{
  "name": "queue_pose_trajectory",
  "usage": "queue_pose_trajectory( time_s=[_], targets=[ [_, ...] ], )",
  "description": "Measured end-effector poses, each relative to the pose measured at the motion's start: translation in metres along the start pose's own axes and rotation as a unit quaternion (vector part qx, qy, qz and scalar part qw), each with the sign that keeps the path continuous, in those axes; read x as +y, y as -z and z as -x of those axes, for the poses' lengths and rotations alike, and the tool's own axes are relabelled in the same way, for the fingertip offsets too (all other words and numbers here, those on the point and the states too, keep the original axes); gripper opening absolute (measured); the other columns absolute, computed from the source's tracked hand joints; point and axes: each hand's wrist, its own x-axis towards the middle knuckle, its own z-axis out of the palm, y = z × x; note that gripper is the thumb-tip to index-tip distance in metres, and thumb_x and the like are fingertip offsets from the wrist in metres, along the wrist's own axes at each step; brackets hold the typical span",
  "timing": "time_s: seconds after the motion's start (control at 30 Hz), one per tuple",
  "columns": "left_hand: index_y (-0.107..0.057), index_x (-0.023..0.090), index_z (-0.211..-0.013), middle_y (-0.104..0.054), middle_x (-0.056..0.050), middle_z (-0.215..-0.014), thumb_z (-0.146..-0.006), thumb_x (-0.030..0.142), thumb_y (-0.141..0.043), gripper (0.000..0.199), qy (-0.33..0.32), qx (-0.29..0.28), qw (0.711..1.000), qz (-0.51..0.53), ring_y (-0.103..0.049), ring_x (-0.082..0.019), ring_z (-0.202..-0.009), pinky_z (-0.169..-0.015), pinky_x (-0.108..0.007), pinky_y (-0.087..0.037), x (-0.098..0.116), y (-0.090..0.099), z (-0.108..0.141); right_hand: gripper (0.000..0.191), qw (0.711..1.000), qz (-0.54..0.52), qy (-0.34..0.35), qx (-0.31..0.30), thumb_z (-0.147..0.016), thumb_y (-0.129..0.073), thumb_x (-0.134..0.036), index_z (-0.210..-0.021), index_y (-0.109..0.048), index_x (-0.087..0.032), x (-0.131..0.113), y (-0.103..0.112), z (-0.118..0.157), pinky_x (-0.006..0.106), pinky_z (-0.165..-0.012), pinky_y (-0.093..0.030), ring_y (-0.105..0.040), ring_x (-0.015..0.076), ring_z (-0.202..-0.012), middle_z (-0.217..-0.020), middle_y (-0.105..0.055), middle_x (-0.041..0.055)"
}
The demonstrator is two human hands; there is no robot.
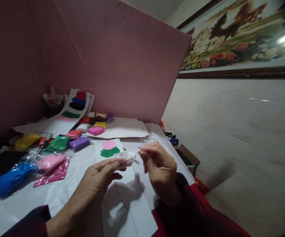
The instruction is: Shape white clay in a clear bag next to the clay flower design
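My left hand (100, 174) pinches an opened clear packet of white modelling clay (130, 157) above the table. To its right, my right hand (158, 168) is closed, thumb against forefinger, on a small white bit of clay (139, 150). The two hands are apart by a short gap. Under them lies a white paper sheet (142, 210) bearing a pink patch (109, 144), a green patch (110, 151) below it and a thin curved line. A fork-like metal tip (137, 162) shows just behind the packet, mostly hidden.
Several coloured clay packets lie at the left, among them a blue one (14, 179), a green one (58, 144) and a purple one (79, 143). A sheet with coloured bands (74, 107) leans at the back. A cardboard box (189, 154) stands beyond the table's right edge.
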Motion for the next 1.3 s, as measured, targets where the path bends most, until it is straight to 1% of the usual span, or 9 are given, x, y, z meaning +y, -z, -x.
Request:
queue_pose_trajectory(
  time_s=[0.07, 0.23, 0.43, 0.6, 0.8, 1.0, 1.13, 1.2, 1.3],
  targets=[
    [-0.079, 0.023, -0.091, -0.072, -0.008, -0.113, -0.08, 0.036, -0.069, 0.02, -0.004, -0.007, 1.0, 0.003, -0.061, -0.027, -0.105, -0.087, -0.036, -0.045, 0.0, 0.0, 0.0, 0.014, 1.0, 0.015, 0.003, 0.025, -0.091, -0.059, -0.014, -0.101, -0.066, -0.022, 0.001, 0.001, -0.001, 0.028, -0.063, -0.056, -0.062, 0.0146, -0.076, -0.087, -0.061, 0.003],
    [-0.079, 0.022, -0.092, -0.073, -0.009, -0.109, -0.08, 0.037, -0.068, 0.022, 0.005, -0.019, 1.0, -0.001, -0.06, -0.028, -0.105, -0.088, -0.037, -0.043, 0.002, 0.0, 0.002, 0.027, 0.981, 0.036, 0.105, -0.159, -0.09, -0.052, -0.006, -0.107, -0.066, -0.022, 0.005, -0.002, 0.003, 0.027, -0.064, -0.057, -0.064, 0.014, -0.075, -0.088, -0.063, 0.0043],
    [-0.077, 0.023, -0.09, -0.072, -0.007, -0.114, -0.077, 0.038, -0.069, 0.022, 0.014, -0.003, 1.0, -0.017, -0.059, -0.028, -0.109, -0.086, -0.034, -0.042, 0.006, -0.002, 0.003, 0.016, 1.0, 0.011, 0.014, 0.013, -0.091, -0.057, -0.011, -0.098, -0.066, -0.023, 0.002, 0.001, 0.003, 0.03, -0.07, -0.057, -0.064, 0.015, -0.079, -0.086, -0.062, 0.0024],
    [-0.076, 0.021, -0.087, -0.073, -0.009, -0.11, -0.077, 0.04, -0.066, 0.024, 0.033, -0.018, 0.999, 0.017, -0.058, -0.029, -0.109, -0.088, -0.036, -0.041, 0.004, -0.001, 0.003, 0.023, 0.987, 0.041, 0.088, -0.127, -0.09, -0.056, -0.007, -0.103, -0.067, -0.022, 0.005, -0.002, 0.005, 0.025, -0.059, -0.055, -0.062, 0.0128, -0.071, -0.085, -0.061, 0.0031],
    [-0.076, 0.021, -0.085, -0.072, -0.009, -0.113, -0.078, 0.042, -0.062, 0.026, 0.045, -0.002, 0.999, 0.013, -0.056, -0.03, -0.115, -0.091, -0.038, -0.038, 0.008, -0.002, 0.005, 0.012, 1.0, -0.005, -0.001, 0.03, -0.092, -0.058, -0.013, -0.094, -0.066, -0.022, 0.004, 0.0, 0.003, 0.031, -0.068, -0.056, -0.063, 0.0157, -0.078, -0.084, -0.062, 0.0025],
    [-0.076, 0.021, -0.085, -0.073, -0.009, -0.109, -0.075, 0.038, -0.066, 0.021, 0.028, -0.009, 0.999, 0.012, -0.058, -0.031, -0.111, -0.09, -0.04, -0.039, 0.006, -0.003, 0.003, 0.013, 0.99, 0.031, 0.071, -0.118, -0.089, -0.063, -0.014, -0.099, -0.067, -0.021, 0.009, -0.004, 0.005, 0.025, -0.059, -0.054, -0.059, 0.0128, -0.069, -0.083, -0.059, 0.0024],
    [-0.076, 0.022, -0.083, -0.073, -0.008, -0.11, -0.076, 0.039, -0.065, 0.021, 0.029, 0.007, 1.0, -0.001, -0.058, -0.031, -0.113, -0.09, -0.038, -0.039, 0.007, -0.003, 0.004, 0.005, 0.999, -0.012, -0.04, 0.001, -0.091, -0.062, -0.02, -0.087, -0.064, -0.021, 0.011, -0.003, 0.002, 0.025, -0.057, -0.052, -0.059, 0.0131, -0.069, -0.08, -0.058, 0.0009],
    [-0.076, 0.022, -0.084, -0.073, -0.008, -0.111, -0.077, 0.04, -0.063, 0.023, 0.027, 0.009, 1.0, 0.001, -0.057, -0.031, -0.115, -0.091, -0.038, -0.038, 0.007, -0.002, 0.004, 0.004, 0.998, -0.016, -0.044, 0.045, -0.091, -0.062, -0.02, -0.088, -0.063, -0.021, 0.01, -0.001, 0.001, 0.026, -0.058, -0.053, -0.059, 0.0134, -0.071, -0.082, -0.059, 0.0014],
    [-0.076, 0.022, -0.084, -0.073, -0.008, -0.11, -0.077, 0.041, -0.064, 0.024, 0.028, 0.0, 1.0, 0.014, -0.057, -0.032, -0.113, -0.091, -0.04, -0.038, 0.006, -0.001, 0.005, 0.014, 0.999, 0.012, 0.044, -0.027, -0.089, -0.062, -0.013, -0.099, -0.066, -0.022, 0.006, -0.001, 0.003, 0.028, -0.064, -0.055, -0.061, 0.015, -0.077, -0.089, -0.061, 0.0038]
  ],
)
